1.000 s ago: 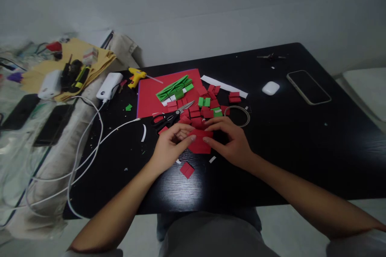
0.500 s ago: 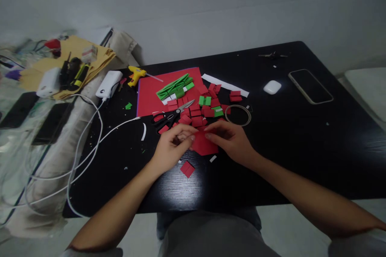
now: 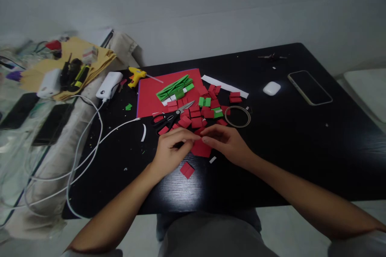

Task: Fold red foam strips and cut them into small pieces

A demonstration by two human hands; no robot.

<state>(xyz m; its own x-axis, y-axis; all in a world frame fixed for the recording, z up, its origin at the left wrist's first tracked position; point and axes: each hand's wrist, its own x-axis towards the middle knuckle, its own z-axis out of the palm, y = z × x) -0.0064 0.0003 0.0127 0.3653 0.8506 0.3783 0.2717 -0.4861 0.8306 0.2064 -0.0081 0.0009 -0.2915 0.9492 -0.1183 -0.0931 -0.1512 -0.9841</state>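
Observation:
Between my two hands is a piece of red paper [image 3: 201,149], its upper part partly covered by the fingers. My left hand [image 3: 175,148] pinches it from the left, thumb and forefinger together. From the right, my right hand [image 3: 227,142] grips it near the same spot, fingertips almost meeting the left ones. Just beyond the hands lies a pile of folded red paper pieces [image 3: 196,122], with a few green folded pieces [image 3: 205,101] among them. Black-handled scissors [image 3: 171,117] rest on the pile's left side. One folded red square [image 3: 187,170] lies nearer me.
A roll of tape [image 3: 237,116] lies right of the pile. Behind are a red sheet [image 3: 147,96], green folded strips [image 3: 175,87] and a yellow glue gun [image 3: 136,76]. White cables [image 3: 101,144] cross the left side. A phone [image 3: 310,87] and white earbud case [image 3: 272,88] lie right.
My hands have drawn closer together on the red paper, fingertips now nearly touching. The paper has shifted slightly left and shows less of its width.

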